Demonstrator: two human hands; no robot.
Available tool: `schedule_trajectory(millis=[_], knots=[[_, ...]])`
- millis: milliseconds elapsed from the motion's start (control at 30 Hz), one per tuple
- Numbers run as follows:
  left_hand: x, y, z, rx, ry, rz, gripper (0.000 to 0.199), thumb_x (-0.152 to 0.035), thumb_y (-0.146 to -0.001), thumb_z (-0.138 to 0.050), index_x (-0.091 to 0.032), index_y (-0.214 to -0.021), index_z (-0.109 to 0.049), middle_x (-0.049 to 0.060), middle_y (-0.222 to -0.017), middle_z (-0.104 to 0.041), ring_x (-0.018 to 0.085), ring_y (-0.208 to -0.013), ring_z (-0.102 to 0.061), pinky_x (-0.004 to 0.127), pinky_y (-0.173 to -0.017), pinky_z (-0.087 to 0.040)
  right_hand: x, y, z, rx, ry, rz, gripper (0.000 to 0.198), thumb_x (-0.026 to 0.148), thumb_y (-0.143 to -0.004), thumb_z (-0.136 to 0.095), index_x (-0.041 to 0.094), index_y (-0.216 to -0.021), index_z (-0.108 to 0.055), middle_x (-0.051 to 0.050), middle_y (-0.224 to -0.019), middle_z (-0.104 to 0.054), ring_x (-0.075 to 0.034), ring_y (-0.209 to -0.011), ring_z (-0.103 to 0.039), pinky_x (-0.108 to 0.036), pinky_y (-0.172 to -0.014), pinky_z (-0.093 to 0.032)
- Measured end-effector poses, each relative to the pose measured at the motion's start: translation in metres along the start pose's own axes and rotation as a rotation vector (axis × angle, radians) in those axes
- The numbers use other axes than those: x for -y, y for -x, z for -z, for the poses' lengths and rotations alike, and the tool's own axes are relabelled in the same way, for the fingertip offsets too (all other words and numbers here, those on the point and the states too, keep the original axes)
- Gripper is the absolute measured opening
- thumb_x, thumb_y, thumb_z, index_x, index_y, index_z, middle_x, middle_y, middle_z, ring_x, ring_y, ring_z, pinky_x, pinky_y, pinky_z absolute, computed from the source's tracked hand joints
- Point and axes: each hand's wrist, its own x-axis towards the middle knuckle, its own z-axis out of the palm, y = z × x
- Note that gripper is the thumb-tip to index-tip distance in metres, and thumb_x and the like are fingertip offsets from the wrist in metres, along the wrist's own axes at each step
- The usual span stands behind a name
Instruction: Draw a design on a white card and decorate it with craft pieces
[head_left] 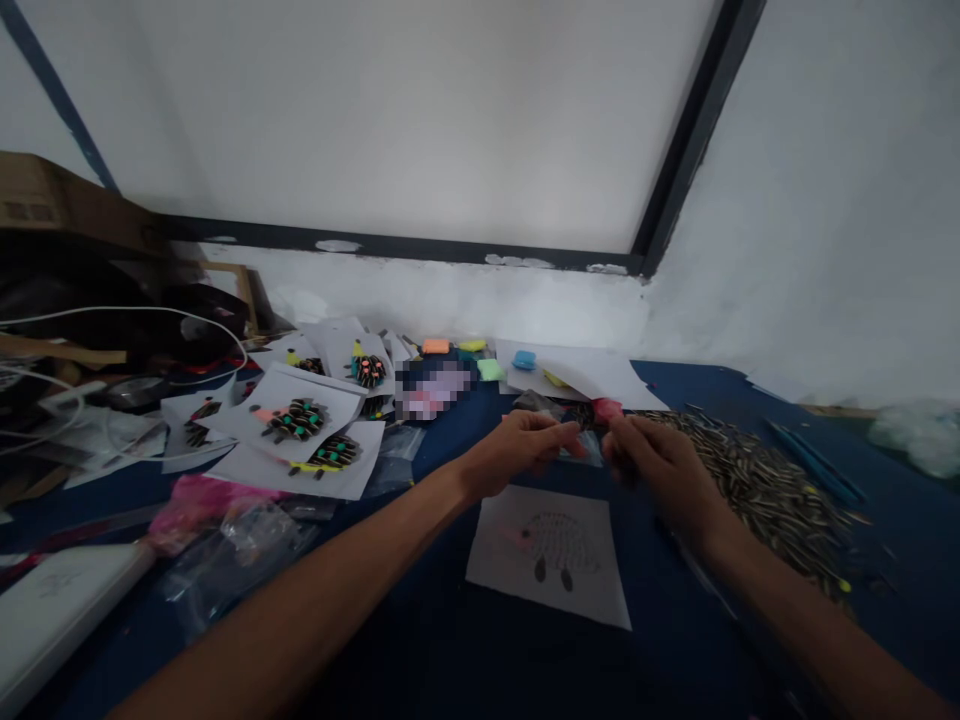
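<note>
My left hand (525, 445) reaches over the top edge of a paper with a drawing (555, 595), its fingers closed together. What they hold, if anything, is too blurred to make out. Close by on the right, my right hand (660, 455) is pinched, fingertips facing the left hand. A soft pink lump (606, 408) shows right at those fingertips; whether it is gripped or lies behind them I cannot tell. The drawing shows a round, hatched animal with a pinkish snout and two dark feet. Sunflower-seed-like striped pieces (772, 490) are heaped beside my right hand.
Papers bearing seed-covered figures (296, 420) overlap on the left. Coloured blocks, such as an orange one (436, 346) and a blue one (524, 360), sit along the back. Clear plastic bags (240, 560) and a white box (64, 610) are at the near left; teal tweezers-like tools (817, 462) lie right.
</note>
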Motion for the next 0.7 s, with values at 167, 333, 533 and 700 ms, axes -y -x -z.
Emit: schedule_trajectory(millis=[167,333,533,700], knots=[[0.000,0.001,0.002,-0.044,0.013,-0.027,0.024,-0.037,-0.073,-0.070,-0.015,-0.073,-0.063,-0.004,-0.062,-0.042,0.006,-0.055,-0.033,0.022,-0.051,-0.024,-0.001,0.002,-0.002,-0.031,0.078,0.082,0.031,0.045,-0.079,-0.061,0.020,-0.063,-0.053,0.004,-0.048,-0.049,-0.010,-0.044,-0.045,-0.023,-0.043,-0.034],[-0.003,0.001,0.002,-0.088,-0.004,0.019,0.021,-0.033,-0.070,-0.071,-0.014,-0.076,-0.066,-0.002,-0.065,-0.047,0.007,-0.058,-0.036,0.023,-0.052,-0.025,-0.005,0.004,-0.010,0.009,0.084,0.143,0.016,0.035,-0.078,-0.061,0.019,-0.081,-0.060,-0.002,-0.070,-0.064,-0.014,-0.058,-0.058,-0.025,-0.049,-0.042],[-0.004,0.001,0.001,-0.102,-0.016,0.030,0.021,-0.034,-0.070,-0.070,-0.013,-0.073,-0.066,-0.003,-0.061,-0.044,0.007,-0.055,-0.032,0.023,-0.051,-0.022,-0.009,0.005,-0.013,0.016,0.154,0.149,0.015,0.033,-0.081,-0.057,0.019,-0.086,-0.061,-0.003,-0.073,-0.067,-0.014,-0.058,-0.059,-0.026,-0.051,-0.046],[-0.003,0.002,0.001,-0.116,0.015,0.011,0.036,-0.041,-0.069,-0.073,-0.015,-0.058,-0.052,-0.006,-0.054,-0.033,0.006,-0.050,-0.026,0.025,-0.050,-0.019,-0.009,0.007,-0.016,0.081,0.149,0.156,0.014,0.032,-0.084,-0.055,0.020,-0.088,-0.061,-0.003,-0.072,-0.066,-0.014,-0.056,-0.058,-0.026,-0.049,-0.045]])
